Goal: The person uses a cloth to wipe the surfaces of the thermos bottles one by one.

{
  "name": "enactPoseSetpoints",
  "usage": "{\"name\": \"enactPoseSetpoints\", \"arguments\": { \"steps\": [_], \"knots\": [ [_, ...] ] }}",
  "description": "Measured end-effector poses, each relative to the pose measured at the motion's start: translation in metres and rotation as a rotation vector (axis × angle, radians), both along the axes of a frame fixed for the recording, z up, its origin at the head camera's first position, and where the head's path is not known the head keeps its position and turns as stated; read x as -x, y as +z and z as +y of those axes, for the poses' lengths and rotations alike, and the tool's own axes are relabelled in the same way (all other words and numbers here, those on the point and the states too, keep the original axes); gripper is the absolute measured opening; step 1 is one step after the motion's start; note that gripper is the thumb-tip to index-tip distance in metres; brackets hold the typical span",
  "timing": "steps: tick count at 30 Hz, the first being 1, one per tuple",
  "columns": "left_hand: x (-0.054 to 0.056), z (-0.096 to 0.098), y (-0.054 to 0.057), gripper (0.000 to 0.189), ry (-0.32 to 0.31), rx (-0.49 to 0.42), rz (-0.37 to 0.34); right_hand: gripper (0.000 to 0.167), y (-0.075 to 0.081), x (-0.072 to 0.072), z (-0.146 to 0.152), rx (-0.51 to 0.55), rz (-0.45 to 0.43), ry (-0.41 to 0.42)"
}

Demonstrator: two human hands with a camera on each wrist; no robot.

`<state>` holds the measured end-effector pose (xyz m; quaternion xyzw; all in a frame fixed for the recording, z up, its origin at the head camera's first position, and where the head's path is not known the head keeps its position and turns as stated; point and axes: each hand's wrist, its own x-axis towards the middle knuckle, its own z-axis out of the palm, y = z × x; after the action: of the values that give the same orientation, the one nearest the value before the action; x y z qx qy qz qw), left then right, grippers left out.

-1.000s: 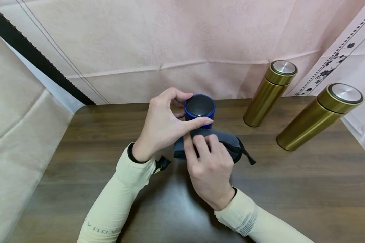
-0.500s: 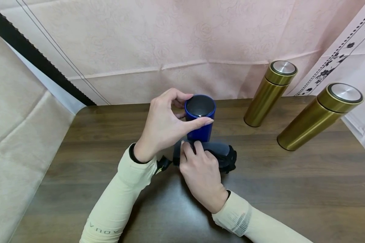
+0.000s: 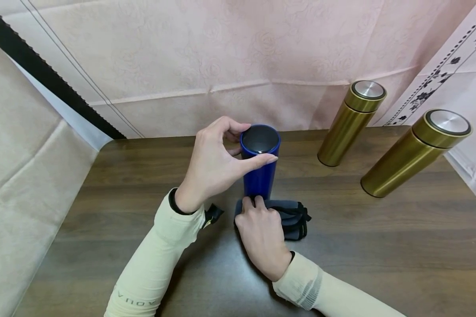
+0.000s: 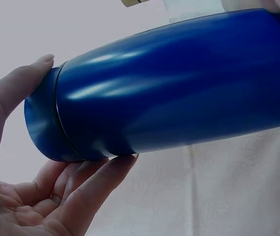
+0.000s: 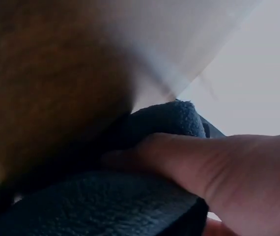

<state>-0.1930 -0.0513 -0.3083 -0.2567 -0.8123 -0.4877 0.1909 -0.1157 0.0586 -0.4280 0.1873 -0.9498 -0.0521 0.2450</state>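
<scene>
A blue vacuum flask [image 3: 260, 174] stands roughly upright near the table's far edge. My left hand [image 3: 218, 165] grips it around the cap, thumb on the near side. In the left wrist view, the thumb and fingers [image 4: 81, 191] sit on opposite sides of the flask's cap end. Bunched at the flask's lower end is a dark grey cloth pouch [image 3: 291, 215] with black trim. My right hand [image 3: 262, 237] holds the pouch. In the right wrist view, the thumb [image 5: 174, 157] presses between folds of the fabric [image 5: 110, 201]. The flask's base is hidden behind the right hand and pouch.
Two gold flasks with silver-topped lids stand at the right, one farther back [image 3: 351, 125] and one nearer [image 3: 414, 154]. A pale pink cloth [image 3: 238, 53] hangs behind the brown wooden table [image 3: 143, 185].
My right hand has drawn the cloth pouch down and toward me, and more of the blue flask shows. The pouch has bunched up. My left hand has kept its place.
</scene>
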Motion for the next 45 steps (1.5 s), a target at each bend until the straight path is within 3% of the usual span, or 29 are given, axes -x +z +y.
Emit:
{"name": "enactPoseSetpoints", "arguments": {
  "steps": [6, 14, 18, 23, 30, 38, 45],
  "knots": [
    [0.0, 0.001, 0.0, 0.055, -0.013, -0.015, -0.002, 0.009, 0.008, -0.005, 0.006, 0.023, 0.051, 0.008],
    [0.001, 0.001, -0.001, 0.053, -0.025, -0.02, -0.011, 0.022, 0.054, -0.012, 0.026, 0.196, 0.159, 0.096],
    [0.001, 0.0, -0.001, 0.053, -0.023, -0.018, -0.011, 0.027, 0.064, -0.01, 0.031, 0.24, 0.258, 0.155],
    [0.002, 0.0, -0.001, 0.053, -0.017, -0.003, 0.005, 0.031, 0.057, -0.001, 0.031, 0.184, 0.344, 0.272],
    [0.003, 0.0, -0.002, 0.054, -0.017, 0.005, 0.006, 0.034, 0.042, 0.008, 0.031, 0.019, 0.28, 0.34],
    [0.002, -0.001, -0.003, 0.055, -0.003, 0.004, 0.004, 0.023, 0.027, 0.004, 0.022, 0.074, 0.12, 0.244],
    [0.001, 0.0, -0.002, 0.058, 0.004, 0.009, 0.004, 0.016, 0.018, 0.0, 0.017, 0.056, 0.048, 0.125]
  ]
}}
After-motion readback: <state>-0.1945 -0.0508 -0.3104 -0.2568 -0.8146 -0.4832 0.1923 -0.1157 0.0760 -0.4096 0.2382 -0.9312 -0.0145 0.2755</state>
